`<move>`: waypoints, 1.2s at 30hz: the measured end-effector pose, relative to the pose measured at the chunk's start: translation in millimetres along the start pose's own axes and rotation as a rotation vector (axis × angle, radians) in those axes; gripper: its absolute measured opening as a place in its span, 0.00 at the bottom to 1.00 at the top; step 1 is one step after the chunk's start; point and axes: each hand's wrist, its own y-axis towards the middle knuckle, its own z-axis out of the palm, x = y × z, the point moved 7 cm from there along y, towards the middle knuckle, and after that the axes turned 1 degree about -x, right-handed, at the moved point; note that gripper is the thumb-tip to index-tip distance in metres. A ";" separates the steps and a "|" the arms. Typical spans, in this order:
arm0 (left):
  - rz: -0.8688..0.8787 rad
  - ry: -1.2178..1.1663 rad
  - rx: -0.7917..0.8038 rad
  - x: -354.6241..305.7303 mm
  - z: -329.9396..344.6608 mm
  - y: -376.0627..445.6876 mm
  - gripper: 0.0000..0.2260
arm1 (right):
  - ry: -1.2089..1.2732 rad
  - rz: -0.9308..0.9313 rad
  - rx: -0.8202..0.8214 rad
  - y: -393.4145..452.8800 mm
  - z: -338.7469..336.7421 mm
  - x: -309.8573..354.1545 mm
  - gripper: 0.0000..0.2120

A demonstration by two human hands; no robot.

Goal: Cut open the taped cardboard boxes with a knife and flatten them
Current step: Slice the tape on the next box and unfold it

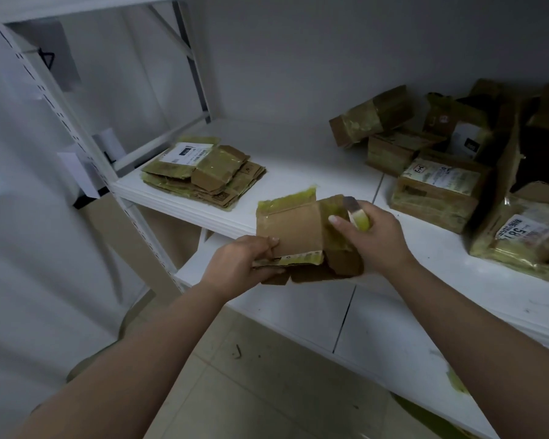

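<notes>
A small cut-open cardboard box point(293, 231) with yellowish tape hangs in front of the white shelf point(298, 172), its flaps spread. My left hand point(244, 261) grips its lower left edge, thumb on top. My right hand point(373, 237) holds a knife point(355, 213) with a yellow-green handle and grey blade, and its thumb touches the box's right flap. A stack of flattened boxes point(203, 174) lies on the shelf to the left. Several taped boxes point(438, 188) are piled on the shelf at the right.
The shelf's white upright post point(76, 128) stands at the left, with a lower shelf board point(393, 327) beneath my hands. A tiled floor point(251, 391) with scraps of tape lies below. A grey wall closes the back.
</notes>
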 end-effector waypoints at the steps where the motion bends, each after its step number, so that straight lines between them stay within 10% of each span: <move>1: -0.031 -0.015 0.022 0.5 -0.4 0.0 0.20 | -0.103 -0.003 0.053 2.2 7.6 1.1 0.29; 8: -0.606 -0.296 -0.105 33.1 2.2 4.2 0.21 | -0.222 0.058 0.101 -14.3 26.4 -16.0 0.31; 13: -0.975 -0.789 0.083 39.4 43.1 -9.8 0.33 | -0.170 0.034 0.115 -19.5 25.0 -14.5 0.29; 20: -0.636 -0.683 0.018 30.5 20.9 10.3 0.16 | 0.122 0.048 -0.122 -2.4 -10.0 -3.2 0.04; 30: -0.426 -0.642 0.066 23.9 0.2 16.1 0.23 | 0.222 0.170 0.429 -10.8 20.3 19.5 0.10; 36: -0.519 -0.700 0.064 20.5 2.9 10.3 0.13 | 0.198 -0.066 0.078 -1.6 0.5 16.0 0.01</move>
